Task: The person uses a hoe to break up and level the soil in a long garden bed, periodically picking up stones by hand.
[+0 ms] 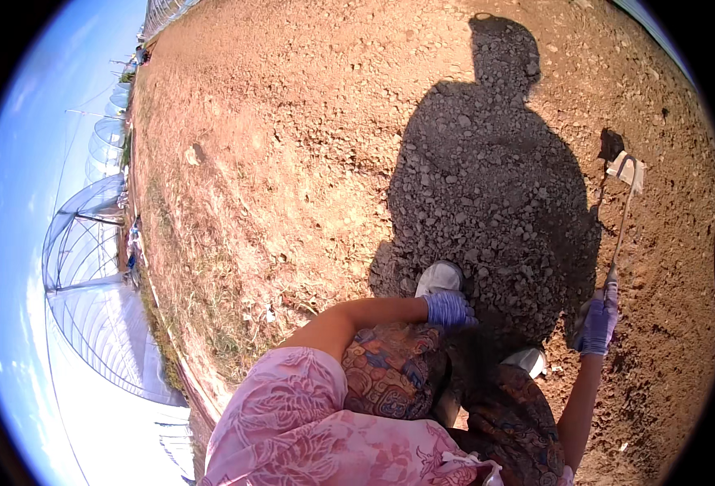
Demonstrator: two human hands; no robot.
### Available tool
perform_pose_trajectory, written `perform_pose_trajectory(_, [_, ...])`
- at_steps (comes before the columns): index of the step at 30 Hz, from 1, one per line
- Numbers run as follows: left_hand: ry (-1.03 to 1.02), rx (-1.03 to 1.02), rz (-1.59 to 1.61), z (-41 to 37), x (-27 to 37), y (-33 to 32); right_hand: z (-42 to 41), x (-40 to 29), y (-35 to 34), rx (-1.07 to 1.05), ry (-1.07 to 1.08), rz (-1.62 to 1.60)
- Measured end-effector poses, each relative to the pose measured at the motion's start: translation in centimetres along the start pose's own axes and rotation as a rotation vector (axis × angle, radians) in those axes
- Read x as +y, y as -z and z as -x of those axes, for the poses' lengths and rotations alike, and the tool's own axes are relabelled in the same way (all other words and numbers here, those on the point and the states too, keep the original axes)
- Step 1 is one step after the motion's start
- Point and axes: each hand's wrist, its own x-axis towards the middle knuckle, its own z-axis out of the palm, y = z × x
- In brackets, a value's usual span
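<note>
My right hand (598, 323), in a purple glove, grips the short handle of a hand hoe (621, 228). The hoe's thin bent neck runs forward to a flat, pale blade (626, 170), which casts a small dark shadow on the soil just beyond it. My left hand (450, 308), gloved the same way, lies by my left knee in patterned trousers (388, 367), above a light shoe (440, 278). Its fingers are partly hidden, and nothing shows in it. A second light shoe (529, 361) is near my right hand.
Loose, cloddy soil (309, 121) spreads ahead, with my own shadow (485, 182) across it. Dry grass (212, 291) grows on the left. Beyond it stand plastic-covered hoop greenhouses (96, 291). A pale clod (193, 154) lies farther off.
</note>
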Motion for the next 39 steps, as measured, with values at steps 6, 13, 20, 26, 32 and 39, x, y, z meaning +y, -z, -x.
perform_pose_trajectory(6, [-0.045, 0.237, 0.08, 0.1, -0.3, -2.9, 3.5, 0.2, -1.4, 0.007, 0.139, 0.029])
perform_pose_trajectory(13, [-0.025, 0.174, 0.084, -0.1, -0.3, -2.4, 5.6, 0.1, -0.8, -0.148, -0.019, 0.016])
perform_pose_trajectory(20, [-0.019, 0.065, 0.036, -1.7, 0.0, -1.6, 7.2, 4.4, 1.1, -0.023, 0.084, 0.153])
perform_pose_trajectory(26, [-0.015, 0.227, 0.051, -0.1, 0.3, -2.7, 9.7, 5.2, -0.1, -0.01, 0.102, 0.06])
perform_pose_trajectory(32, [0.034, 0.042, -0.002, 0.5, -0.7, -2.6, 11.9, 3.5, -2.0, -0.062, 0.007, 0.057])
perform_pose_trajectory(39, [0.042, 0.089, 0.04, 2.4, -1.1, -2.6, 10.5, 6.6, -1.2, -0.25, 0.021, 0.461])
